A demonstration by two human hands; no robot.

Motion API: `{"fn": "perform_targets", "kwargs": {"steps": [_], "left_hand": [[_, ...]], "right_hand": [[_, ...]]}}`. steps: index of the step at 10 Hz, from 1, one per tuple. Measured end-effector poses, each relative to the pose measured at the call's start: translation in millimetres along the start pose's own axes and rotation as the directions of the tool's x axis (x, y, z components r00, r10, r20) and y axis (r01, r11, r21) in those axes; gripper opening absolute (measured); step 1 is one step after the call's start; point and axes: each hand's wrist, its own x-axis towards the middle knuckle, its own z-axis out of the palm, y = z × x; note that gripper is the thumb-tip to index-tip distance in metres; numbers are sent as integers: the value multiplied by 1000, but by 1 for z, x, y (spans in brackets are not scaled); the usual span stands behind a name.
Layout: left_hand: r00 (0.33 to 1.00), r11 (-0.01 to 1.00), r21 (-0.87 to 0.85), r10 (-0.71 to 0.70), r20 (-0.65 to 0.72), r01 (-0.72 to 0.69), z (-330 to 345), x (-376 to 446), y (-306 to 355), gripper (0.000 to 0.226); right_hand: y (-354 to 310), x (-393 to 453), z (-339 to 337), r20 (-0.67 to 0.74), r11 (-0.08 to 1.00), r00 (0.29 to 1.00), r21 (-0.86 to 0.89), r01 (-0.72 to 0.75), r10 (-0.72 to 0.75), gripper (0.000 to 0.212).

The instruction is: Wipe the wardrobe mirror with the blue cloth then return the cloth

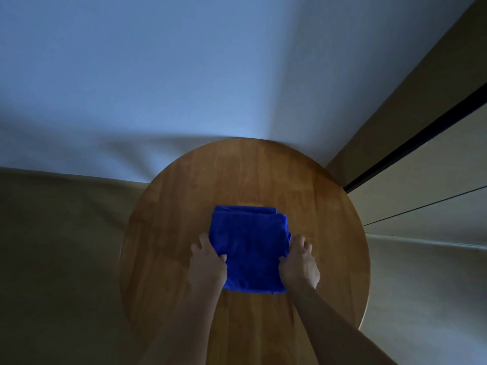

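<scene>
Cloth (249, 248), folded, is laid flat on the round wooden table (316, 206), gripped at its side edges between left hand (208, 262) and right hand (299, 262), thumbs on top.

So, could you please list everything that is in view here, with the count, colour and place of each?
Folded blue cloth: one, deep blue, lying flat near the middle of the table, its layered edges at the far side.
Round wooden table: one, warm brown, centre of the view, against the wall.
Wall: one, pale with a bluish cast, behind the table.
Beige panels with a dark gap: to the right of the table; what they belong to cannot be told.
Floor: dull beige, on the left of the table.
Left hand: one, bare, on the cloth's left edge.
Right hand: one, bare, on the cloth's right edge.
</scene>
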Motion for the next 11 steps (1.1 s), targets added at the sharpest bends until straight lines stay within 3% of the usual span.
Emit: {"fn": "perform_targets", "kwargs": {"steps": [1,2,4,6,7,11], "left_hand": [[953,912,330,288,-92,-244,4,-1,-2,84],[900,770,486,425,91,-413,8,9,-3,77],[895,739,512,413,167,-437,1,21,-3,72],[898,751,501,412,154,-431,-21,25,-5,69],[917,813,437,390,83,-385,-32,20,-11,65],[899,843,350,438,-3,-409,-59,-35,11,61]], "right_hand": [[-3,-4,4,-94,915,936,-261,306,-340,59],[-4,2,14,169,806,899,-399,437,-403,69],[-6,14,6,301,710,884,-527,466,-357,76],[-10,10,-1,266,748,909,-517,415,-321,84],[-9,3,-5,212,787,919,-474,394,-332,81],[-12,-41,-62,94,868,933,-345,357,-347,67]]}}
